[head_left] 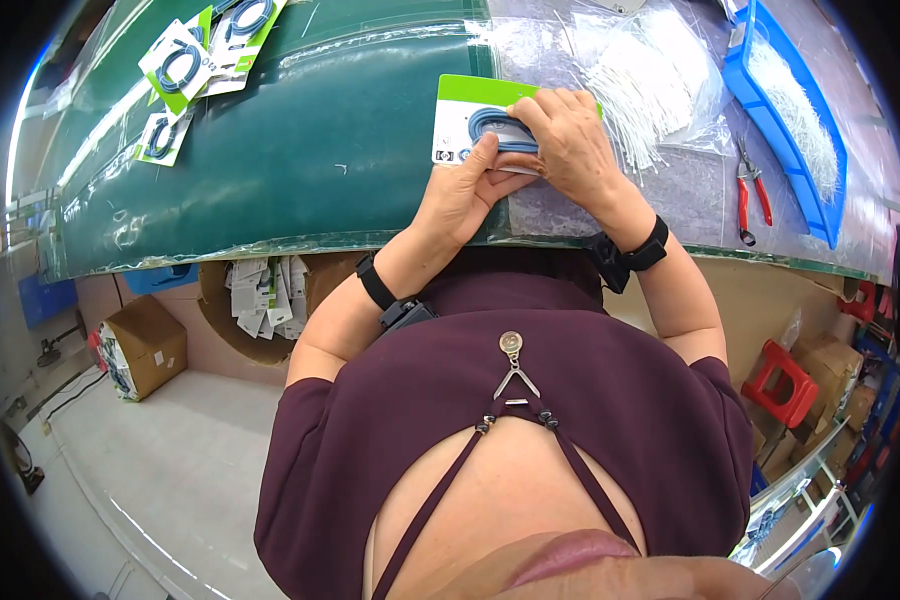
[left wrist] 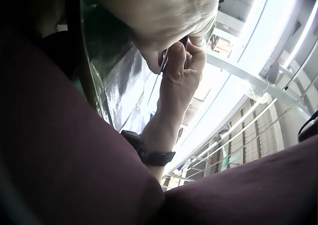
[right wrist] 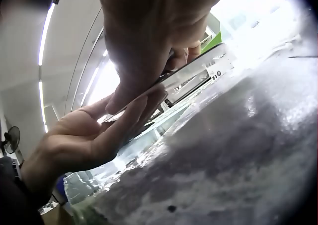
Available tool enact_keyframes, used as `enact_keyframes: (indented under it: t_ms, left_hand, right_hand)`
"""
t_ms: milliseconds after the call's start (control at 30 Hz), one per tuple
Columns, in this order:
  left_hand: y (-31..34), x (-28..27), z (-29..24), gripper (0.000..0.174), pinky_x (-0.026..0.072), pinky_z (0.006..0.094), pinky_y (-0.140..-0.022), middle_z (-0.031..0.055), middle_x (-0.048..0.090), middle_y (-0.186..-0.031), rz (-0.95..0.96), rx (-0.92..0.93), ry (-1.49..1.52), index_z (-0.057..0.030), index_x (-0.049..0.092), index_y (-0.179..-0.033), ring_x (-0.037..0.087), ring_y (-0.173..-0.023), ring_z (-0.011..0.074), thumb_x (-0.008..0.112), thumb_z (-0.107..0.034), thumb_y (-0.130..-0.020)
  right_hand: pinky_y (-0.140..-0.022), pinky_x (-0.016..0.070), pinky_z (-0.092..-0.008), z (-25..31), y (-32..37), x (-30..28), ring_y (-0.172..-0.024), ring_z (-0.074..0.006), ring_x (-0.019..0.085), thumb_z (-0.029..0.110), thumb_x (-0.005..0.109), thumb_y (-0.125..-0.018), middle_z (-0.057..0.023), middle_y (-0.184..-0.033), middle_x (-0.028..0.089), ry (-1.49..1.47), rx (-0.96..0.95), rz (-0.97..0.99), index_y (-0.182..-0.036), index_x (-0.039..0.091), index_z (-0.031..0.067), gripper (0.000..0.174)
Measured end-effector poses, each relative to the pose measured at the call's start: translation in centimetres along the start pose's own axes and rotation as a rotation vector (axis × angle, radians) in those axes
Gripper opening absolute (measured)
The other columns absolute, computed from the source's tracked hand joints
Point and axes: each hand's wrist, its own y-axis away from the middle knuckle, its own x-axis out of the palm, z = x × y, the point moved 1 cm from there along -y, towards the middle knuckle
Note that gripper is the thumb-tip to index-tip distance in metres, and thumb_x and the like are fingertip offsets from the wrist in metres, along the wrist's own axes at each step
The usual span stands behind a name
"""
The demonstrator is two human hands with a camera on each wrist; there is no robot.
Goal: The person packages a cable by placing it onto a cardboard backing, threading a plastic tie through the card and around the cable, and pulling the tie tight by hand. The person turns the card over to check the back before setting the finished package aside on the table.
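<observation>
A green-and-white packaging card [head_left: 450, 122] carries a coil of blue-grey cable [head_left: 480, 122] and is held over the table between both hands. My left hand [head_left: 458, 197] pinches the card's lower edge, thumb on the coil and fingers underneath. From the right, my right hand [head_left: 577, 142] grips the card and the coil, its curled fingers covering the right part of both. Seen from the right wrist, the card [right wrist: 211, 61] is tilted, with the left hand's fingers [right wrist: 126, 123] under it. The left wrist view mostly shows the hands, with the card nearly edge-on.
More carded cables [head_left: 178, 68] lie at the table's far left. White ties [head_left: 650, 90] spill from a clear bag on the right, beside red-handled pliers [head_left: 752, 190] and a blue bin [head_left: 820, 190] of similar ties. Below the front edge stands a box of cards [head_left: 270, 300].
</observation>
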Motion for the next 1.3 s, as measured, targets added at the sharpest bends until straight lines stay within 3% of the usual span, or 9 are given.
enact_keyframes:
  t_ms: [100, 233, 333, 467, 600, 900, 1167, 1300]
  left_hand:
    - [-0.1, 0.3, 0.4, 0.035, 0.0548, 0.0426, -0.086, 0.0137, 0.056, -0.119, -0.026, 0.073, -0.066, -0.0025, 0.042, -0.126, 0.062, -0.102, 0.0257, 0.051, -0.019, -0.097]
    - [-0.3, -0.1, 1.0, 0.035, 0.0556, 0.0406, -0.086, 0.0123, 0.056, -0.118, -0.098, 0.103, -0.060, -0.0029, 0.042, -0.127, 0.062, -0.101, 0.0238, 0.051, -0.017, -0.097]
    - [-0.4, -0.2, 1.1, 0.035, 0.0558, 0.0396, -0.086, 0.0118, 0.056, -0.118, -0.141, 0.082, -0.030, -0.0033, 0.041, -0.127, 0.062, -0.101, 0.0230, 0.051, -0.018, -0.097]
    - [-0.7, 0.1, 0.9, 0.036, 0.0558, 0.0389, -0.086, 0.0117, 0.055, -0.118, -0.134, 0.065, -0.009, -0.0037, 0.041, -0.128, 0.061, -0.103, 0.0226, 0.051, -0.019, -0.097]
    - [-1.0, 0.4, 0.9, 0.038, 0.0558, 0.0387, -0.086, 0.0118, 0.055, -0.119, -0.071, 0.105, -0.026, -0.0038, 0.041, -0.129, 0.060, -0.104, 0.0222, 0.052, -0.019, -0.097]
    - [-0.9, 1.0, 0.3, 0.037, 0.0574, 0.0350, -0.082, 0.0111, 0.056, -0.117, -0.096, 0.219, -0.206, -0.0027, 0.042, -0.128, 0.061, -0.102, 0.0206, 0.052, -0.018, -0.096]
    - [-1.2, 0.7, -0.1, 0.034, 0.0581, 0.0338, -0.077, 0.0110, 0.055, -0.117, -0.134, 0.188, -0.189, -0.0030, 0.044, -0.126, 0.061, -0.099, 0.0196, 0.052, -0.016, -0.096]
    - [-1.2, 1.0, 0.1, 0.034, 0.0582, 0.0349, -0.078, 0.0115, 0.055, -0.119, -0.126, 0.194, -0.213, -0.0038, 0.043, -0.127, 0.061, -0.100, 0.0207, 0.052, -0.015, -0.096]
  right_hand:
    - [-0.081, 0.0358, -0.0365, 0.2, 0.1, -0.1, -0.093, -0.0264, 0.054, 0.045, 0.070, -0.073, -0.0079, -0.097, 0.057, 0.002, 0.033, 0.051, -0.110, 0.057, 0.0113, 0.052]
    - [-0.091, 0.0372, -0.0383, 0.0, 0.4, 0.1, -0.110, -0.0273, 0.049, 0.030, 0.075, -0.072, -0.0092, -0.110, 0.056, -0.150, 0.035, -0.071, -0.112, 0.056, 0.0115, 0.047]
    - [-0.095, 0.0371, -0.0396, -0.2, 0.8, -0.4, -0.117, -0.0281, 0.045, 0.018, 0.076, -0.071, -0.0079, -0.114, 0.055, -0.396, 0.051, -0.155, -0.101, 0.060, 0.0117, 0.035]
    - [-0.096, 0.0381, -0.0402, -1.5, 1.1, -0.4, -0.115, -0.0282, 0.046, 0.010, 0.076, -0.069, -0.0057, -0.114, 0.055, -0.332, -0.039, -0.120, -0.089, 0.063, 0.0090, 0.024]
    - [-0.094, 0.0392, -0.0390, -1.6, 0.8, -0.6, -0.113, -0.0283, 0.047, 0.010, 0.074, -0.071, -0.0034, -0.109, 0.058, -0.361, -0.019, -0.146, -0.079, 0.063, 0.0075, 0.015]
    - [-0.093, 0.0354, -0.0393, -0.8, 0.7, -0.6, -0.111, -0.0251, 0.049, 0.017, 0.075, -0.070, 0.0037, -0.093, 0.061, -0.280, -0.018, -0.177, -0.081, 0.065, 0.0145, 0.014]
    - [-0.094, 0.0327, -0.0443, -1.5, 1.3, -0.6, -0.114, -0.0249, 0.049, 0.021, 0.074, -0.071, 0.0051, -0.096, 0.062, -0.206, -0.076, -0.155, -0.090, 0.065, 0.0167, 0.022]
    - [-0.099, 0.0333, -0.0436, -0.5, 1.8, -0.8, -0.115, -0.0256, 0.048, 0.014, 0.074, -0.073, 0.0021, -0.098, 0.063, -0.201, -0.039, -0.173, -0.098, 0.066, 0.0157, 0.026]
